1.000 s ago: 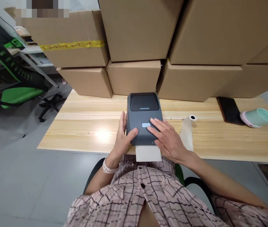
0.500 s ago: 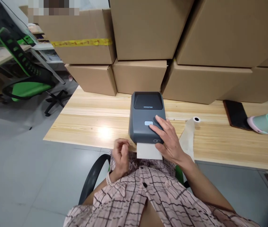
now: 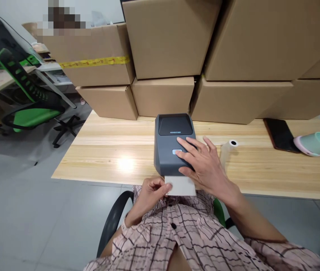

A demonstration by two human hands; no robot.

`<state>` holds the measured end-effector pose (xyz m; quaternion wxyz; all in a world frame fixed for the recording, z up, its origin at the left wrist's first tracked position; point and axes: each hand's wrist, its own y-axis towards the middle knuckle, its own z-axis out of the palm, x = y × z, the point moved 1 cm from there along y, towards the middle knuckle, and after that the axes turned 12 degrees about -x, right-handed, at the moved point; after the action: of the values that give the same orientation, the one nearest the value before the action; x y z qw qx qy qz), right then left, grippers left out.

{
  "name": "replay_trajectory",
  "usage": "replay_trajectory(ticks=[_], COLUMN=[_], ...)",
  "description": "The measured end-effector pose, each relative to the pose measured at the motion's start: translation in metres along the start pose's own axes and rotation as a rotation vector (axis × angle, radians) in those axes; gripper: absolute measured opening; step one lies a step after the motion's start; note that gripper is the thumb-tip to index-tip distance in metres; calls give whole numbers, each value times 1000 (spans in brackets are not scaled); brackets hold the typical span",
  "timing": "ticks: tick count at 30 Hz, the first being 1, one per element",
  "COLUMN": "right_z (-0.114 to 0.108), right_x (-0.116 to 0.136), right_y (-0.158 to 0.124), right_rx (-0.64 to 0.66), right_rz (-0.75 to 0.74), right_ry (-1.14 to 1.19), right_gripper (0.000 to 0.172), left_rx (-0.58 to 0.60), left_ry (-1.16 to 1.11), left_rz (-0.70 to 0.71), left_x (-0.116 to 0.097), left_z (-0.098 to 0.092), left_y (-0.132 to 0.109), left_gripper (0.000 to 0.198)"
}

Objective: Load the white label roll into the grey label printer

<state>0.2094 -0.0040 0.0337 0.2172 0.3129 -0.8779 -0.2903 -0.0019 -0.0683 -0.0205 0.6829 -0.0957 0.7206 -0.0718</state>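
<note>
While the wooden table (image 3: 92,150) carried the grey printer (image 3: 165,145) near its front edge, the right hand (image 3: 203,165) lay spread on the printer's top, and the left hand (image 3: 151,194) pinched the white paper (image 3: 184,186) by its left side. Gripping this paper seemed the step; the next move probably called for a steady printer. Half a second earlier, the left hand was apart from the paper.
</note>
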Motion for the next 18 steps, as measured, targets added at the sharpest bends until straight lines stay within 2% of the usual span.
replay_trajectory(ticks=[1,3,5,6,7,10,12,14,18], right_z=[0,3,7,10,13,25,34,42,45], right_x=[-1,-2,-2,0,1,6,7,8,8], right_y=[4,9,6,1,-7,-39,-60,-74,-79], right_rx=[7,17,-8,-46,-108,-314,-350,-311,-299], right_rz=[-21,-40,-4,37,101,414,595,666,678], right_ry=[-13,-5,36,71,121,334,486,582,670], right_gripper=[46,44,43,42,43,50,58,63,67], left_rx=[-54,-258,-474,-527,-526,-330,-256,-281,-384], left_ry=[5,-4,-11,-3,13,87,115,106,57], left_rz=[56,197,362,431,477,501,501,515,514], left_x=[-1,-3,-3,-2,0,10,17,21,19], left_z=[-3,-8,-10,-10,-8,0,5,8,11], left_y=[1,5,10,12,15,20,22,23,25], left_gripper=[56,55,42,34,36,64,68,64,59])
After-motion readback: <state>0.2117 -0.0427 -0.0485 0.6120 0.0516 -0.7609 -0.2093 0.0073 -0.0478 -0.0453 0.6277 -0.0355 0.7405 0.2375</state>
